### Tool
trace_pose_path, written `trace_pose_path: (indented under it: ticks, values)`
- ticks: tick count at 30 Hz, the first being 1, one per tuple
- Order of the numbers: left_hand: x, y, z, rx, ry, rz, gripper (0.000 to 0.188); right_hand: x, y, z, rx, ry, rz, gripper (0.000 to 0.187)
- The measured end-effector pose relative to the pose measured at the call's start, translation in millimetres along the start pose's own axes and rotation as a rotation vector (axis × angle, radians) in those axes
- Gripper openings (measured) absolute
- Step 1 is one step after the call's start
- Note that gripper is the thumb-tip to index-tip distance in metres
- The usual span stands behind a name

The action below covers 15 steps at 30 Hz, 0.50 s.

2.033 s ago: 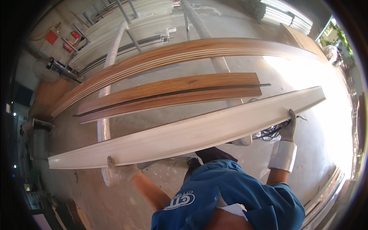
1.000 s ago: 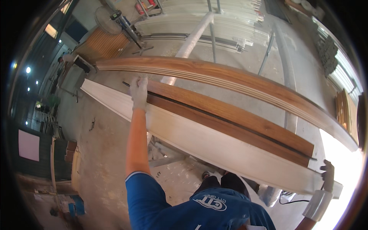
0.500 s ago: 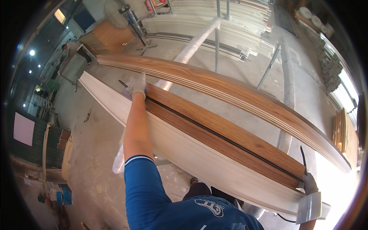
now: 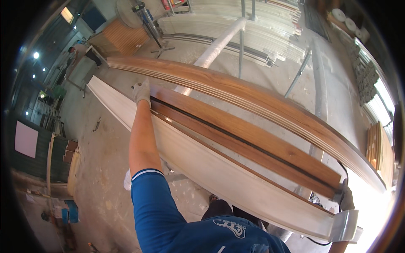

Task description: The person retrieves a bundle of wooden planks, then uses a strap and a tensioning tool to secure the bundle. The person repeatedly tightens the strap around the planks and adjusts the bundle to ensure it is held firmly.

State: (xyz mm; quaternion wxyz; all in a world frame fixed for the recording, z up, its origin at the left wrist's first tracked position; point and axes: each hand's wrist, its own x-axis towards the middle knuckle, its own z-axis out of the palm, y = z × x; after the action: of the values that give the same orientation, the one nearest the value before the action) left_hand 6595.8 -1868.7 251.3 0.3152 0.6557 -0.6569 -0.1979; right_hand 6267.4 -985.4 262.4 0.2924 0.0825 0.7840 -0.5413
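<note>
Plank [image 4: 249, 141] handling, I judge | left hand [image 4: 141, 91], right hand [image 4: 346, 199] gripping its ends | white panel [image 4: 228, 181] toward wrapped rails' [image 4: 217, 46] near ends | next needs level support

Top L: bent-over co-worker [image 4: 78, 50] nr a ribbed orange-brown panel [image 4: 126, 38]; just beside that, a large round grey fan [image 4: 126, 13] & a dark upright stand w/ splayed feet [image 4: 154, 34]. Bkgd ctr: long white stacked profiles [image 4: 202, 27]. Top R: white cylindrical rolls [image 4: 338, 14]; lower, stacked brown boards [image 4: 373, 141]. Far L: pale rectangular sheet [image 4: 26, 139] on dark green wall [image 4: 47, 158]; blue boxy item [image 4: 73, 211] below.
</note>
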Motion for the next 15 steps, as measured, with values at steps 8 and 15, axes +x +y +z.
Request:
trace_pose_path:
  ticks: [8,15]
  values:
    - [17,13,4,0.511,-0.144,0.014,0.076,-11,-19,31,-0.019,-0.119,0.059,0.078]
    - [77,-42,18,-0.296,-0.332,0.151,0.081,-27,-19,31,0.062,0.097,-0.204,0.072]
